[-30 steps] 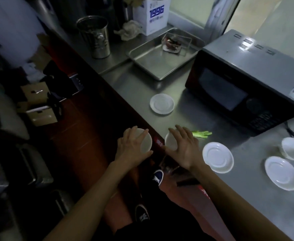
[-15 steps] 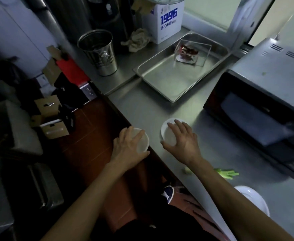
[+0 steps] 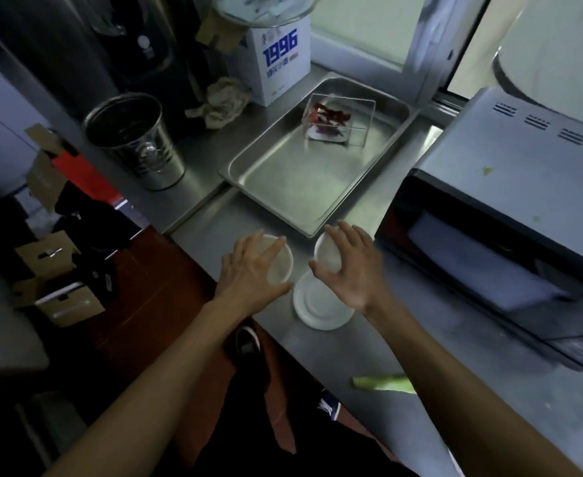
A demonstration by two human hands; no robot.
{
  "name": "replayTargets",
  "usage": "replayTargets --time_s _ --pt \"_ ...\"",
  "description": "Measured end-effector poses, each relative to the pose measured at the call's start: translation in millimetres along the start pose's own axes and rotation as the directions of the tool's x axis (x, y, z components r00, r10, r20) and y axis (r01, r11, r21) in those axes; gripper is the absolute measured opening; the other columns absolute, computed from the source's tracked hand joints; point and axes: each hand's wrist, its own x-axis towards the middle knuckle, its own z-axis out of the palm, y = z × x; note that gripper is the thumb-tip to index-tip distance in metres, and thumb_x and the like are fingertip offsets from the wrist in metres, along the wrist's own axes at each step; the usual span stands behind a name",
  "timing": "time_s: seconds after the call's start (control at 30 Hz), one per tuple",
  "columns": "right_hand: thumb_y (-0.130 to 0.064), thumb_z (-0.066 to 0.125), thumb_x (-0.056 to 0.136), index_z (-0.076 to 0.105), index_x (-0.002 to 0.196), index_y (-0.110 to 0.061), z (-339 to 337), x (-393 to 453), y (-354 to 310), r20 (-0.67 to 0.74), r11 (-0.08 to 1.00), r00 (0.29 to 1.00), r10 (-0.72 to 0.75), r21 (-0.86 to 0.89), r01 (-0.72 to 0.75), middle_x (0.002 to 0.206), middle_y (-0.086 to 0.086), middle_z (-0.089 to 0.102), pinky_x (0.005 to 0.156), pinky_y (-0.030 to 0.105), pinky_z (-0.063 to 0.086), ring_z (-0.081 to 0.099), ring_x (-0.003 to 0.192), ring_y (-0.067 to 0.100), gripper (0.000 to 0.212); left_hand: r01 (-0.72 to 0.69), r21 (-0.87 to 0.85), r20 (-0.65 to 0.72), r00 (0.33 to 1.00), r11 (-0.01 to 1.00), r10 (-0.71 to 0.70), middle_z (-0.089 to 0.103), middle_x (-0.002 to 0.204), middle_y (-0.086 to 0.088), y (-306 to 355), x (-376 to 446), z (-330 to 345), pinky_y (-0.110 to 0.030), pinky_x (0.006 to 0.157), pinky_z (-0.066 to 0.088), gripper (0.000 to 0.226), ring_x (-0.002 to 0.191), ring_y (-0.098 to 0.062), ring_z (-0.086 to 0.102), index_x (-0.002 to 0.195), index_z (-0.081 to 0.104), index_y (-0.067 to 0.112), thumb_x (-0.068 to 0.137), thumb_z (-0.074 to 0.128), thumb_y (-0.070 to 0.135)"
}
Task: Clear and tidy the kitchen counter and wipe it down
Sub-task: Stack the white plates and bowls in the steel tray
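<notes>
My left hand [image 3: 248, 273] grips a small white dish [image 3: 281, 265] from above, over the front edge of the steel counter [image 3: 386, 356]. My right hand [image 3: 348, 266] holds a second small white dish [image 3: 326, 254] the same way, just above the counter. Below and between the two hands a third white saucer [image 3: 317, 306] lies flat on the counter. A green vegetable scrap [image 3: 383, 383] lies on the counter beside my right forearm.
A steel tray [image 3: 300, 187] just beyond the hands holds a clear box with red chillies [image 3: 335, 123]. A microwave [image 3: 510, 235] fills the right. Behind stand a metal bucket [image 3: 135, 142], a crumpled rag [image 3: 221, 101] and a white carton [image 3: 278, 60]. Cardboard boxes [image 3: 52, 280] sit on the floor at left.
Both hands, each with its dish, have moved along the counter towards the steel tray. The flat saucer now lies under them and the green scrap is behind.
</notes>
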Motion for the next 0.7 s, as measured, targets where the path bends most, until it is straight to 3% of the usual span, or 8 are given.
replayTargets --time_s 0.1,0.2,0.3,0.47,0.7 --pt "-0.063 0.061 0.083 0.044 0.145 -0.027 3.0 20.8 3.9 -0.047 0.999 0.998 0.033 0.006 -0.033 0.156 0.002 0.037 0.11 0.049 0.036 0.03 0.144 0.028 0.074 -0.082 0.027 -0.055 0.995 0.996 0.084 0.024 0.156 -0.004 -2.0 41.8 -7.4 -0.053 0.107 0.035 0.088 0.142 -0.029 0.021 0.148 0.031 0.041 0.072 0.066 0.067" --pt "-0.068 0.054 0.077 0.048 0.142 -0.027 7.5 47.9 7.2 -0.097 0.996 0.992 0.08 -0.026 -0.083 0.153 0.003 0.043 0.1 0.054 0.044 0.036 0.141 0.03 0.077 -0.112 0.014 -0.055 0.992 0.994 0.113 0.027 0.152 -0.003 -4.8 88.6 -14.5 -0.052 0.104 0.038 0.086 0.139 -0.03 0.025 0.145 0.034 0.038 0.071 0.066 0.068" --pt "-0.067 0.055 0.08 0.048 0.143 -0.027 11.4 77.6 6.2 -0.108 0.991 0.986 0.126 -0.023 -0.129 0.153 0.003 0.041 0.104 0.056 0.04 0.032 0.142 0.028 0.074 -0.156 -0.023 -0.046 0.987 0.988 0.154 0.028 0.152 -0.003 -15.1 139.1 -17.6 -0.051 0.103 0.04 0.088 0.136 -0.031 0.028 0.145 0.034 0.039 0.068 0.064 0.068" --pt "-0.072 0.047 0.079 0.044 0.144 -0.031 22.8 131.3 -0.1 -0.098 0.971 0.97 0.224 -0.06 -0.23 0.155 -0.001 0.038 0.107 0.055 0.037 0.029 0.145 0.025 0.077 -0.193 -0.007 0.017 0.981 0.981 0.193 0.02 0.159 -0.004 -37.0 217.0 -24.3 -0.051 0.11 0.028 0.09 0.143 -0.03 0.02 0.15 0.028 0.043 0.073 0.07 0.064" --pt "-0.062 0.061 0.081 0.046 0.143 -0.027 36.3 196.0 -12.1 -0.136 0.943 0.938 0.32 -0.049 -0.329 0.155 0.003 0.039 0.106 0.057 0.038 0.031 0.144 0.029 0.072 -0.245 -0.034 0.16 0.956 0.969 0.247 0.009 0.162 -0.002 -60.6 307.7 -21.4 -0.053 0.115 0.017 0.088 0.148 -0.026 0.005 0.152 0.02 0.045 0.078 0.065 0.063"
